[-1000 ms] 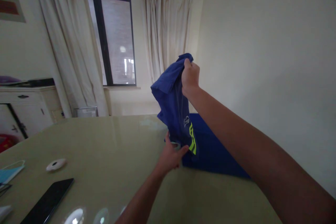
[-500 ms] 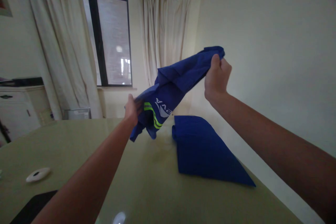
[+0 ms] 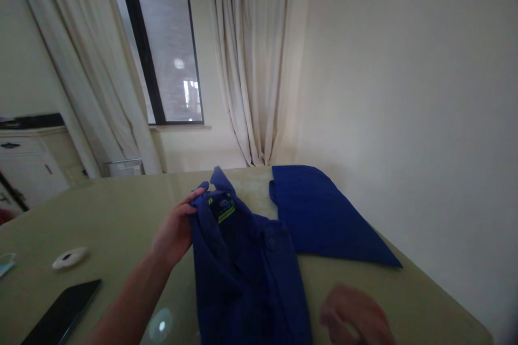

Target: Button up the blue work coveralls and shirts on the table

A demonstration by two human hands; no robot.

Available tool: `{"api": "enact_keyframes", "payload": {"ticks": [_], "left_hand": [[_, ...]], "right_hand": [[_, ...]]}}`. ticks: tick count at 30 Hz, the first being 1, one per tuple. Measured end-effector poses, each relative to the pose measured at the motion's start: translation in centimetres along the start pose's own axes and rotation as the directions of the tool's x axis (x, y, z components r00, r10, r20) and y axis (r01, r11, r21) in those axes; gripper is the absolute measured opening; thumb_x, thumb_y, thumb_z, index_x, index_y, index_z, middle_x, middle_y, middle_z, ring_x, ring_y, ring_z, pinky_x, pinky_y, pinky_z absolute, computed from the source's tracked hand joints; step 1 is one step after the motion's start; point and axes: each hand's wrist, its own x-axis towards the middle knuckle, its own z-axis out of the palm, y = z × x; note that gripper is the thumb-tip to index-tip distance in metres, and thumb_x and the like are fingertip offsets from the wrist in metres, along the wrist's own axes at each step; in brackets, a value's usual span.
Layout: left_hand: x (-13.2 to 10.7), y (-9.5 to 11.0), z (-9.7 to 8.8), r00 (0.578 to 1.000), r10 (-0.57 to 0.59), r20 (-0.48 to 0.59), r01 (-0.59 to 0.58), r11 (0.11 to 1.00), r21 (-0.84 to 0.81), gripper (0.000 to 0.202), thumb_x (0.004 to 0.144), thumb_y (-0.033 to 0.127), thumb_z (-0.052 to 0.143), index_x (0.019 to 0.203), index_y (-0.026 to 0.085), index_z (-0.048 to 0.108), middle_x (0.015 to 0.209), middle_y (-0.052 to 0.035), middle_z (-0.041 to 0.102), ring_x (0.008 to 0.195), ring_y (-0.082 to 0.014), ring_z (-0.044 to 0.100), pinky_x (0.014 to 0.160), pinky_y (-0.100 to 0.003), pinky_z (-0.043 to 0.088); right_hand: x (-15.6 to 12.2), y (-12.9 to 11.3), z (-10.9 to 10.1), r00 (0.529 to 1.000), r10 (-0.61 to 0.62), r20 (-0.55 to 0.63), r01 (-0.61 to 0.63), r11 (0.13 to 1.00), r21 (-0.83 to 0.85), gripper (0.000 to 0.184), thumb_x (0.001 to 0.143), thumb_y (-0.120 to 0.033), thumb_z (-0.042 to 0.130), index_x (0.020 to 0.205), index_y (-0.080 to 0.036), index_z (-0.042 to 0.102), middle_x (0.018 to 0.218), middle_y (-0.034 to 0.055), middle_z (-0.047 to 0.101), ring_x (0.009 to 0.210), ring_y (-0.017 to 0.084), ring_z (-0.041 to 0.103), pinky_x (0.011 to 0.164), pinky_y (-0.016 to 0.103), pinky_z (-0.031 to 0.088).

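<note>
A blue collared jacket lies toward me on the table, with dark inner cloth and yellow-green stripes showing in its neck opening. My left hand grips the collar at its left side, thumb and fingers closed on the cloth. To the right of the jacket, low in the view, is my right hand. It is smeared by motion and apart from the jacket, and its fingers cannot be made out clearly. Just beyond the jacket on the right rests a folded blue cloth, its tip pointing right.
On the left of the glossy greenish table lie a black phone, a small white oval device and part of a face mask. A wall runs along the right side. Curtains and a window stand behind.
The jacket has come down from the air onto the table, its collar now spread at the far end. My right hand has let go and dropped to the lower right; my left moved lower.
</note>
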Motion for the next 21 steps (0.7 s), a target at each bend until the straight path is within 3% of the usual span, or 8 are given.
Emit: {"api": "enact_keyframes", "payload": {"ticks": [3, 7, 8, 12, 14, 17, 19, 21], "left_hand": [[-1.8, 1.1, 0.1, 0.998, 0.01, -0.063, -0.014, 0.998, -0.054, 0.048, 0.073, 0.007, 0.058, 0.119, 0.017, 0.069, 0.101, -0.0051, 0.078, 0.068, -0.0158, 0.073, 0.059, -0.023, 0.062], [-3.2, 2.4, 0.0, 0.991, 0.114, -0.067, -0.109, 0.992, 0.069, 0.052, 0.078, 0.013, 0.066, 0.129, 0.02, 0.066, 0.102, -0.0066, 0.079, 0.072, -0.0192, 0.076, 0.062, -0.026, 0.064], [-3.3, 2.7, -0.3, 0.988, 0.142, -0.053, -0.136, 0.984, 0.114, 0.056, 0.077, 0.015, 0.07, 0.133, 0.021, 0.065, 0.104, -0.0076, 0.079, 0.073, -0.0206, 0.076, 0.063, -0.027, 0.064], [-3.3, 4.3, -2.3, 0.974, 0.219, -0.058, -0.198, 0.948, 0.248, 0.069, 0.072, 0.013, 0.078, 0.138, 0.023, 0.062, 0.103, -0.0092, 0.079, 0.07, -0.0219, 0.076, 0.06, -0.029, 0.065], [-2.9, 5.2, -3.7, 0.962, 0.26, -0.08, -0.228, 0.932, 0.281, 0.069, 0.071, 0.01, 0.077, 0.137, 0.025, 0.062, 0.1, -0.0076, 0.079, 0.066, -0.02, 0.076, 0.06, -0.029, 0.065], [-1.6, 6.4, -5.8, 0.931, 0.342, -0.129, -0.29, 0.906, 0.309, 0.068, 0.074, 0.009, 0.075, 0.137, 0.029, 0.061, 0.101, -0.0052, 0.079, 0.065, -0.0177, 0.074, 0.061, -0.028, 0.065], [-0.2, 6.6, -7.1, 0.905, 0.377, -0.195, -0.291, 0.886, 0.361, 0.069, 0.077, 0.012, 0.074, 0.141, 0.03, 0.057, 0.112, -0.0069, 0.076, 0.075, -0.0198, 0.076, 0.068, -0.032, 0.065], [1.4, 6.0, -8.4, 0.868, 0.391, -0.305, -0.201, 0.84, 0.504, 0.072, 0.078, 0.02, 0.076, 0.145, 0.025, 0.051, 0.13, -0.0128, 0.069, 0.099, -0.0262, 0.074, 0.085, -0.038, 0.063]], "right_hand": [[5.7, -1.3, -0.6, 0.98, -0.028, -0.199, 0.029, 1.0, -0.001, 0.051, 0.1, -0.064, 0.036, 0.103, -0.025, 0.069, 0.101, 0.0094, 0.072, 0.095, 0.026, 0.067, 0.088, 0.038, 0.053], [14.9, -2.1, 2.4, 0.983, -0.047, -0.177, 0.004, 0.972, -0.233, 0.062, 0.093, -0.06, 0.059, 0.135, -0.016, 0.057, 0.138, 0.019, 0.059, 0.127, 0.033, 0.055, 0.105, 0.042, 0.044], [16.8, -2.1, 3.4, 0.99, -0.009, -0.141, -0.032, 0.957, -0.289, 0.062, 0.09, -0.056, 0.063, 0.136, -0.014, 0.057, 0.139, 0.0204, 0.058, 0.128, 0.035, 0.054, 0.104, 0.042, 0.044], [21.5, -1.4, 5.2, 0.995, 0.083, -0.056, -0.097, 0.937, -0.336, 0.023, 0.091, -0.023, 0.059, 0.108, -0.014, 0.071, 0.114, 0.0176, 0.071, 0.106, 0.031, 0.067, 0.085, 0.035, 0.048], [22.3, -0.9, 3.9, 0.991, 0.103, -0.084, -0.125, 0.94, -0.318, 0.021, 0.09, -0.017, 0.055, 0.099, -0.014, 0.073, 0.105, 0.0162, 0.074, 0.098, 0.029, 0.07, 0.079, 0.032, 0.047], [22.1, 0.2, -0.3, 0.976, 0.123, -0.182, -0.174, 0.94, -0.294, 0.023, 0.092, -0.019, 0.052, 0.099, -0.016, 0.073, 0.102, 0.0143, 0.075, 0.097, 0.027, 0.07, 0.078, 0.03, 0.046], [21.1, 1.2, -3.4, 0.956, 0.139, -0.258, -0.213, 0.934, -0.287, 0.028, 0.095, -0.022, 0.047, 0.103, -0.016, 0.072, 0.103, 0.0143, 0.075, 0.098, 0.027, 0.07, 0.08, 0.031, 0.046], [19.3, 2.4, -5.5, 0.934, 0.174, -0.313, -0.267, 0.92, -0.287, 0.031, 0.098, -0.024, 0.042, 0.107, -0.016, 0.071, 0.101, 0.0153, 0.075, 0.096, 0.028, 0.07, 0.08, 0.033, 0.047]]}}
